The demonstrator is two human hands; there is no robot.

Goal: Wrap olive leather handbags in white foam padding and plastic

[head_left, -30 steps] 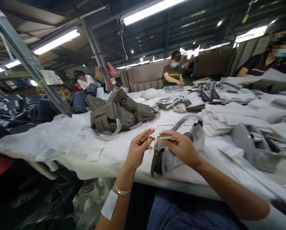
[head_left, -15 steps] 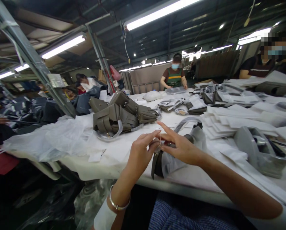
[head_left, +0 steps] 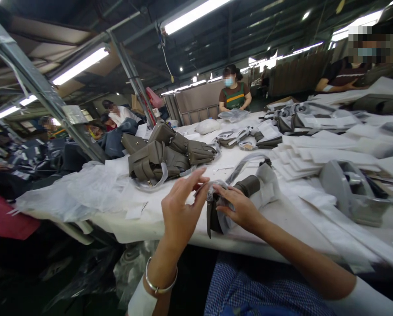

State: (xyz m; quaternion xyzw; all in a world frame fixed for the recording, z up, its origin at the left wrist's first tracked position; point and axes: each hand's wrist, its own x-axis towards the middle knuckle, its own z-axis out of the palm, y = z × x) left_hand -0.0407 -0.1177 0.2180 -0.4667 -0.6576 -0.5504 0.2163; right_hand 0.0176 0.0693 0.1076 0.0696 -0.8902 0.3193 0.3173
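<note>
A dark olive handbag point(head_left: 249, 186) lies on its side near the table's front edge, partly covered by pale wrapping. Clear plastic is wound around its handle point(head_left: 240, 166), which arches up behind my hands. My right hand point(head_left: 240, 208) is closed on the wrapped handle near its lower end, thumb and fingers pressed on it. My left hand point(head_left: 183, 202) is beside that end, its index finger raised and its thumb bent toward the other fingertips at the plastic. What those fingertips pinch is too small to make out.
More olive handbags point(head_left: 160, 160) are heaped behind my left hand. Crumpled clear plastic bags point(head_left: 74, 191) lie at left. White foam sheets point(head_left: 321, 153) and a grey bag-shaped piece point(head_left: 337, 184) are at right. A co-worker point(head_left: 235, 94) stands across the table; another person point(head_left: 344, 74) is at far right.
My hands have drawn apart and the left has moved left. A thin pale loop seen between the fingers no longer shows clearly. The co-worker opposite has brought their hands together over clear plastic.
</note>
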